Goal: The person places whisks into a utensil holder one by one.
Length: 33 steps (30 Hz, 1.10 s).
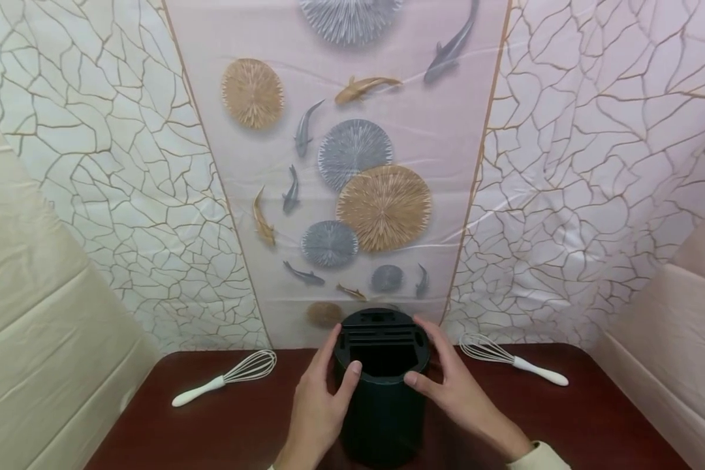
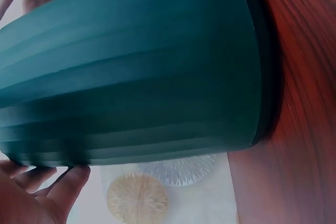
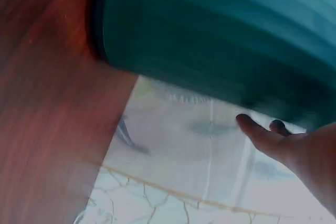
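A dark green, round knife and utensil holder [image 1: 382, 418] stands upright on the table, its black top showing narrow slots behind one wide opening. At its left side, my left hand [image 1: 320, 405] holds it near the rim, thumb at the front edge. Fingertips [image 2: 79, 174] of that hand meet the ribbed green wall in the left wrist view. Opposite, my right hand [image 1: 458, 391] is spread around the right side, its thumb at the front rim. The right wrist view is blurred; straight fingers [image 3: 257, 132] lie close beside the wall there.
A white-handled whisk [image 1: 226, 378] lies on the dark red-brown table [image 1: 247, 437] at the left. Another whisk [image 1: 514, 362] lies at the right, near the back edge. Behind rises a patterned cloth backdrop [image 1: 352, 196], with pale padded panels [image 1: 41, 326] at the sides.
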Tool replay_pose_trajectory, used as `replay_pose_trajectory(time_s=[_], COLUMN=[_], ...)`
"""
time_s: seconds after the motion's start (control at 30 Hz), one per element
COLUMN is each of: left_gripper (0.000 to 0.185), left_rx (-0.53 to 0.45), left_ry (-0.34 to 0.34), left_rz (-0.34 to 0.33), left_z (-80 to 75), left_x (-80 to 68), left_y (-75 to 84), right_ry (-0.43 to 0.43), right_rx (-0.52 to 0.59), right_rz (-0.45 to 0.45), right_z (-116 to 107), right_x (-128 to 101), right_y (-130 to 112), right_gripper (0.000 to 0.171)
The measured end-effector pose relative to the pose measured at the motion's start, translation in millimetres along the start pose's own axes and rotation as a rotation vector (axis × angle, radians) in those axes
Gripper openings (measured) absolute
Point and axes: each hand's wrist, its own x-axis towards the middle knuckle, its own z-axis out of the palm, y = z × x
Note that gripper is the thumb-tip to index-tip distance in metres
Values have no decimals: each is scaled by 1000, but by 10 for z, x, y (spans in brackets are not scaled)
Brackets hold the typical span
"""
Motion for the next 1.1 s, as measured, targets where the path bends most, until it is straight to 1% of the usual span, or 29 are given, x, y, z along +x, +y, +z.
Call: replay_pose_trajectory(time_s=[0.1, 0.17, 0.3, 0.4, 0.47, 0.53, 0.63, 0.8, 1.0, 1.1], left_gripper=[68, 69, 68, 67, 67, 67, 66, 61, 59, 59], left_rx=[24, 31, -2, -39, -52, -58, -52, -42, -79, -74], left_ry=[-4, -9, -18, -20, -19, -14, -1, 12, 25, 30], left_rz=[9, 17, 28, 25, 26, 35, 56, 80, 109, 93], left_z=[25, 39, 54, 54, 52, 50, 50, 42, 27, 24], left_x=[12, 26, 92, 128, 141, 154, 187, 243, 294, 312], left_y=[20, 32, 35, 21, 10, -1, -22, -56, -94, -117], right_ry=[-8, 0, 20, 15, 16, 24, 34, 22, 16, 17], right_rx=[-27, -27, -39, -45, -44, -40, -48, -74, -94, -113], right_rz=[-33, -27, -21, -17, -13, -11, -12, -12, -9, -27], right_z=[46, 63, 70, 85, 101, 119, 136, 127, 121, 152], right_x=[58, 80, 136, 168, 183, 202, 237, 298, 371, 392], right_y=[23, 38, 52, 53, 52, 49, 52, 78, 106, 142], right_gripper=[81, 81, 80, 75, 69, 64, 60, 68, 74, 75])
